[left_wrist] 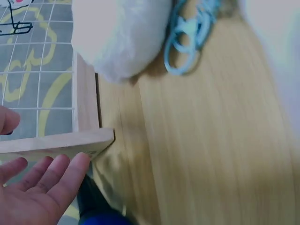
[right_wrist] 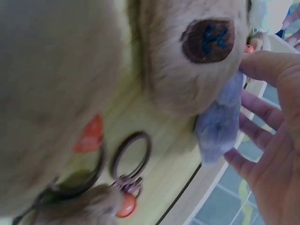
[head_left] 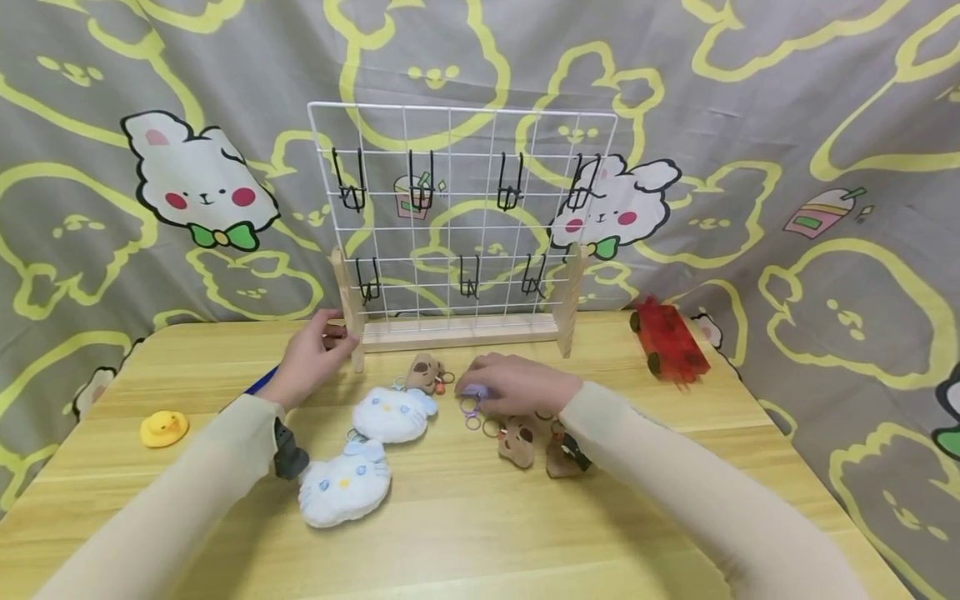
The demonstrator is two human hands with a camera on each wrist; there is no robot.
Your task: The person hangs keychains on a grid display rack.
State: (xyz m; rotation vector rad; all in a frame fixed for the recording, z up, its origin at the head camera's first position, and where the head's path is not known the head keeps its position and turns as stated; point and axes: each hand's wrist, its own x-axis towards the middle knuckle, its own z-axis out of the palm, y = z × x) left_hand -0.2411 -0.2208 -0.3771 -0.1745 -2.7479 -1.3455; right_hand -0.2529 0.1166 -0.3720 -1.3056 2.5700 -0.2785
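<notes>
My left hand (head_left: 309, 360) is at the rack's left wooden post (head_left: 347, 287). In the left wrist view, the thumb and relaxed fingers of that hand (left_wrist: 44, 194) lie on either side of the wooden foot (left_wrist: 65, 141). With thumb and fingers, my right hand (head_left: 525, 383) pinches a small purple plush (head_left: 474, 390) on the table, its rings lying in front. The right wrist view shows the hand (right_wrist: 276, 122) around the purple plush (right_wrist: 219, 124), beside a brown plush (right_wrist: 197, 70). Two white cat-face plushes (head_left: 393, 415) lie between my arms.
A white wire grid (head_left: 450, 227) with several black hooks (head_left: 509, 196) stands at the back. More brown plushes (head_left: 516, 443) lie near my right wrist, and another (head_left: 424, 373) before the rack. A yellow duck (head_left: 163, 428) sits left; a blurred red object (head_left: 670, 340) is at right.
</notes>
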